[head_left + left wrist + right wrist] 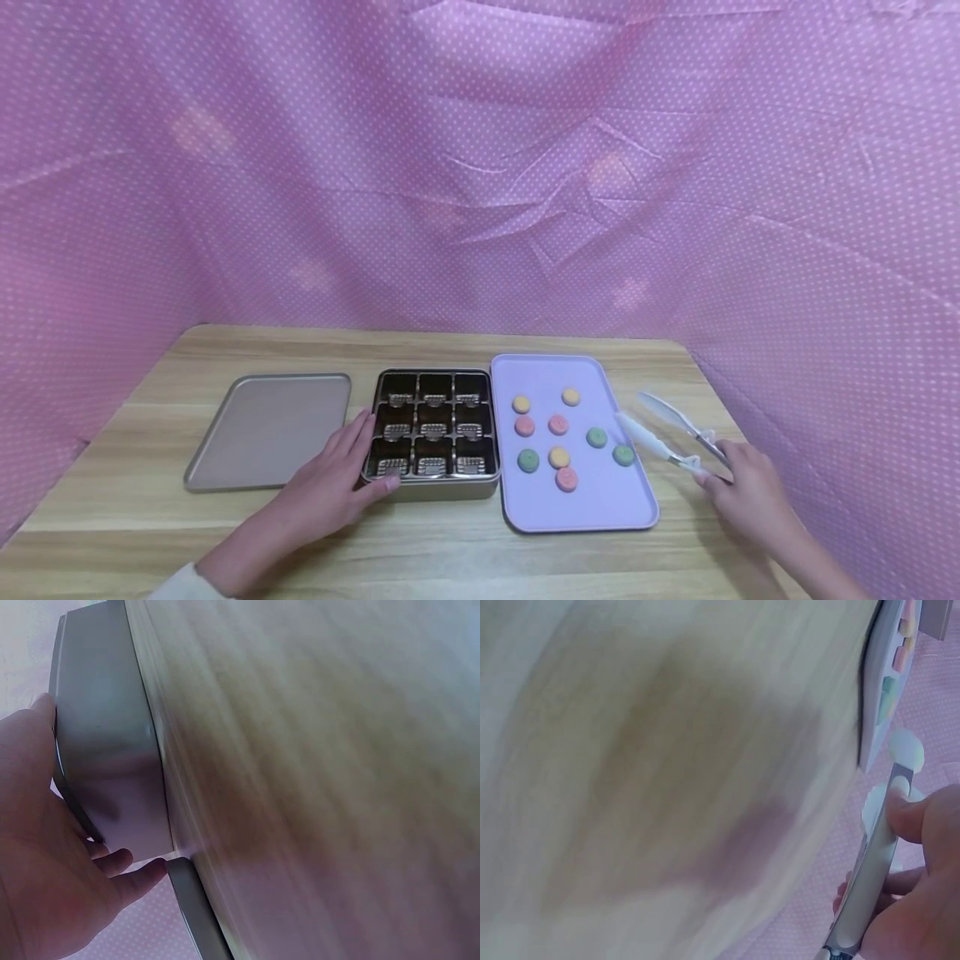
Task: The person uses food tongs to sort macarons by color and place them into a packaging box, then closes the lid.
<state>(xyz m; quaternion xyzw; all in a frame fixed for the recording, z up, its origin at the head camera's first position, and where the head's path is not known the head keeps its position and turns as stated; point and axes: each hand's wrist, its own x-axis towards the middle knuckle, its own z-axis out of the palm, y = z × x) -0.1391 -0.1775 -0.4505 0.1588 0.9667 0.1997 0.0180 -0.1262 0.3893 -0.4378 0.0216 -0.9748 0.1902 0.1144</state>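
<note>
A gold-brown metal tin (450,490) stands mid-table with a dark plastic insert (433,429) of several square compartments, in which no pieces show. My left hand (333,479) rests against its front left corner, fingers laid along the left side and thumb at the front rim. My right hand (750,492) grips a pair of metal tongs (870,885) with white tips, which are spread apart. One tip overlaps the right edge of a lilac tray (600,500) in the head view. On the tray lie small round macaron-like pieces: three yellow (558,457), three pink (566,479), three green (528,460).
To the left of the tin lies a flat, rimmed, beige metal lid (270,429). The tray sits close along the tin's right side. All of it is on a wooden table (420,550), with pink dotted cloth (480,167) hanging behind and at both sides.
</note>
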